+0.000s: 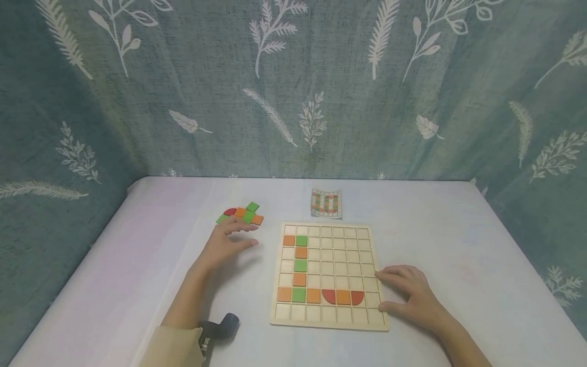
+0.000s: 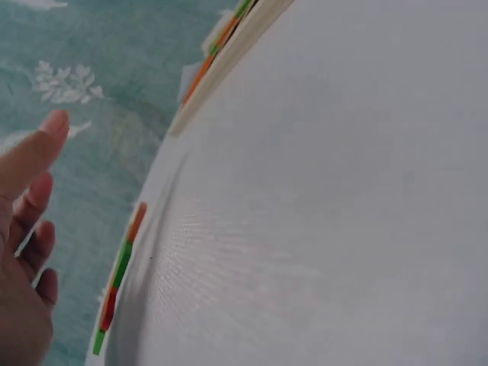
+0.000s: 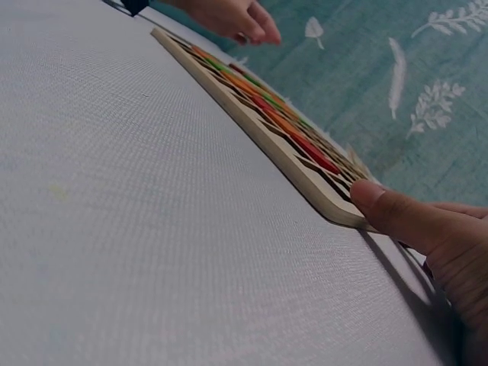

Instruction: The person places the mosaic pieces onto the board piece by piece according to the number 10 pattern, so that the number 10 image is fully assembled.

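Note:
Over the table at the left, my left hand (image 1: 227,244) hovers beside a small heap of tiles, thumb and fingers apart, holding nothing. The heap has a red rounded tile (image 1: 230,211), orange tiles (image 1: 258,219) and green tiles (image 1: 252,206). A wooden grid board (image 1: 339,315) lies flat in the middle. Orange and green squares stand in its second column, and its second row from the bottom also carries two red rounded tiles (image 1: 357,297). My right hand (image 1: 410,295) touches the board's right edge with thumb and a finger; in the right wrist view the thumb (image 3: 396,217) meets the near corner.
A small patterned card (image 1: 326,203) with a coloured grid stands behind the board. On my left wrist sits a dark camera mount (image 1: 222,326). Patterned green curtain (image 1: 293,102) surrounds the white-covered table (image 1: 458,229) at the back and sides.

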Action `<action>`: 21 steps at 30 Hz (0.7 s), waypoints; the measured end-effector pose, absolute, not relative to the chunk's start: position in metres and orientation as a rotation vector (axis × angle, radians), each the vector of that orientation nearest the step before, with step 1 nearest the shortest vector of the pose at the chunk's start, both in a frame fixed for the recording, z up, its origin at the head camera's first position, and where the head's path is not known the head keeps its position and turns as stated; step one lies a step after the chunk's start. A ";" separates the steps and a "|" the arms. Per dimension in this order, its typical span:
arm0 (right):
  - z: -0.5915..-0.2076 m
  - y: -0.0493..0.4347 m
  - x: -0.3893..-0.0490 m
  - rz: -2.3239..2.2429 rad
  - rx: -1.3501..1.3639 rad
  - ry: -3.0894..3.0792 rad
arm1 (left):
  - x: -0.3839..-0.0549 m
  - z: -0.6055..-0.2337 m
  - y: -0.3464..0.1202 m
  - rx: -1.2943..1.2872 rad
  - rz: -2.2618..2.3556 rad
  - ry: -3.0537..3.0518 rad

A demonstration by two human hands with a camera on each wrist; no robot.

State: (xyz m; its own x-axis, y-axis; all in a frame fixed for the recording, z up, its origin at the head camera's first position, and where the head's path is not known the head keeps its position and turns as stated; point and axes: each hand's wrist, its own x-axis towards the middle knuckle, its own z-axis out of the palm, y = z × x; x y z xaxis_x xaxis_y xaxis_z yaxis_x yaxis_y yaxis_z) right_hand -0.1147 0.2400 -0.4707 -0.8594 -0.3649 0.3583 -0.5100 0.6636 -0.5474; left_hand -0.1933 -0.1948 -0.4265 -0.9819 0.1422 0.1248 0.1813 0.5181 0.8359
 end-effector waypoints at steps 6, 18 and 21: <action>-0.474 0.240 -0.117 0.977 0.726 -2.647 | -0.207 -0.436 -0.201 -0.326 -1.173 -2.603; -0.472 0.242 -0.117 0.955 0.740 -2.640 | -0.217 -0.458 -0.204 -0.098 -0.840 -2.816; -0.472 0.241 -0.116 0.957 0.724 -2.646 | -0.216 -0.458 -0.202 -0.045 -0.832 -2.849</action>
State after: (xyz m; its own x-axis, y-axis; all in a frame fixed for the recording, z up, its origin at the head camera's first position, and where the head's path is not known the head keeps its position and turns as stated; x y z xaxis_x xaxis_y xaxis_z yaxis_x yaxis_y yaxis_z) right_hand -0.1163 0.2414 -0.4722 -0.8498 -0.3707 0.3747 -0.5246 0.6636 -0.5333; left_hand -0.2160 -0.2022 -0.4584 -0.9845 -0.0197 0.1742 0.0772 0.8435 0.5316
